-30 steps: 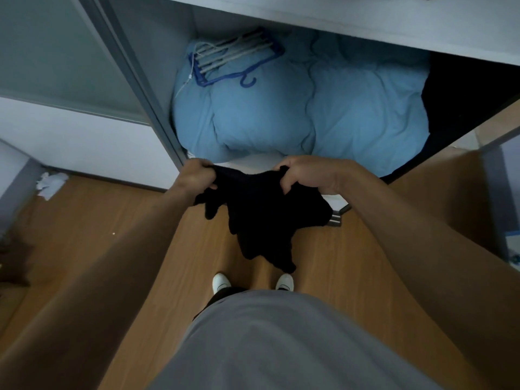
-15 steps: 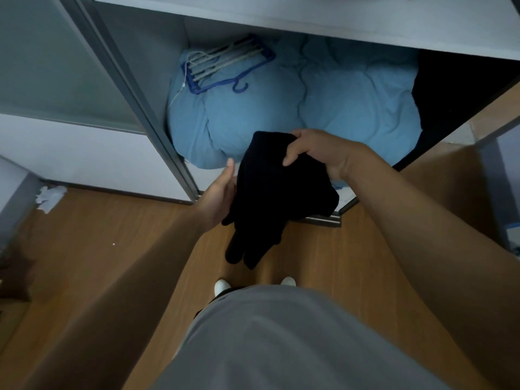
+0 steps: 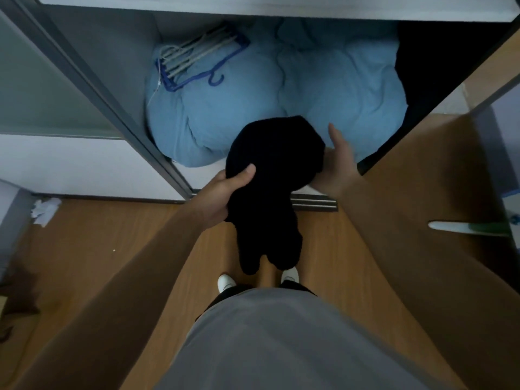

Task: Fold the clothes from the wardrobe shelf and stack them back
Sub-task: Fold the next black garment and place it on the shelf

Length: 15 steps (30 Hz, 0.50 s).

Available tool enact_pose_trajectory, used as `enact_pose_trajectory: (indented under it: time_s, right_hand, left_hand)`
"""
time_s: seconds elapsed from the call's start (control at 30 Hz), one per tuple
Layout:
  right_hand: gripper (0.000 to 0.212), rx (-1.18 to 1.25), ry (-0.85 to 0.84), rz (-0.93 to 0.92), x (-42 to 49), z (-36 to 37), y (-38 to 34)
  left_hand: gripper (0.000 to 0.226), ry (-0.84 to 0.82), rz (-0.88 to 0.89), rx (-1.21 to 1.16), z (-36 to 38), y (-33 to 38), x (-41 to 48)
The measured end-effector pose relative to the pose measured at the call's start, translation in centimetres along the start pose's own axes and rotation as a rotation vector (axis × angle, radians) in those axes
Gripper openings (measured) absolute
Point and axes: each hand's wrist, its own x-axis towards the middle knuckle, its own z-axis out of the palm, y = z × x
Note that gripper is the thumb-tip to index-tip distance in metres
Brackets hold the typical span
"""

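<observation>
A black garment [image 3: 270, 178], bunched and partly folded, hangs in front of the open wardrobe, with its loose ends dangling toward my shoes. My left hand [image 3: 222, 192] grips its left edge, thumb on top of the cloth. On the garment's right side is my right hand [image 3: 337, 167]; the thumb points up, the palm lies against the cloth, and the fingers are hidden under it. The wardrobe shelf [image 3: 281, 7] runs along the top edge of the view.
A blue duvet [image 3: 323, 94] fills the wardrobe bottom, with a blue hanger bundle [image 3: 197, 63] lying on it. Dark clothing [image 3: 433, 68] fills the right side. A sliding door frame [image 3: 92, 88] stands left. Wooden floor [image 3: 112, 249] lies below, with crumpled paper [image 3: 45, 209] at left.
The hands swapped roles: my left hand went from touching the garment with a flat palm to gripping its left edge, and my right hand let go of the top and moved to its right side.
</observation>
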Motion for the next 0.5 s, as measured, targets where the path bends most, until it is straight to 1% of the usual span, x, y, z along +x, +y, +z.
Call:
enact_pose_trajectory:
  time_s: [0.07, 0.1, 0.17, 0.2, 0.23, 0.3, 0.33, 0.37, 0.43, 0.5]
  right_hand:
    - [0.073, -0.118, -0.018, 0.098, 0.1, -2.7, 3.1]
    - [0.070, -0.198, -0.039, 0.152, -0.1, -3.5, 4.2]
    - [0.053, -0.403, -0.064, 0.194, -0.7, -4.2, 5.6]
    - [0.043, -0.523, -0.037, 0.165, -0.8, -4.4, 5.8]
    - [0.032, -0.583, 0.010, 0.095, -0.8, -4.5, 5.8]
    - [0.013, -0.526, 0.069, -0.016, -0.8, -4.8, 5.3]
    - [0.009, -0.461, 0.091, -0.048, -0.8, -4.9, 4.9]
    - [0.007, -0.414, 0.134, -0.073, -0.7, -4.9, 4.3]
    - [0.008, -0.403, 0.252, -0.126, -0.7, -5.1, 2.6]
    - [0.005, -0.396, 0.283, -0.182, -0.8, -5.2, 0.2]
  left_hand:
    - [0.049, 0.082, 0.010, -0.035, 0.8, 1.1, 0.4]
    - [0.042, 0.120, 0.016, -0.030, 1.1, 1.6, 0.6]
    - [0.037, 0.184, 0.016, 0.022, 1.5, 1.8, 0.8]
    - [0.035, 0.207, 0.012, 0.049, 1.7, 1.8, 0.9]
    - [0.032, 0.216, 0.010, 0.071, 1.8, 1.7, 0.9]
    - [0.027, 0.215, 0.017, 0.108, 1.7, 1.3, 0.9]
    - [0.027, 0.229, 0.018, 0.126, 1.5, 1.2, 0.9]
    - [0.028, 0.252, 0.017, 0.143, 1.4, 1.2, 0.9]
    - [0.030, 0.295, 0.012, 0.174, 1.1, 1.1, 0.9]
    - [0.033, 0.315, -0.026, 0.159, 1.2, 1.2, 0.9]
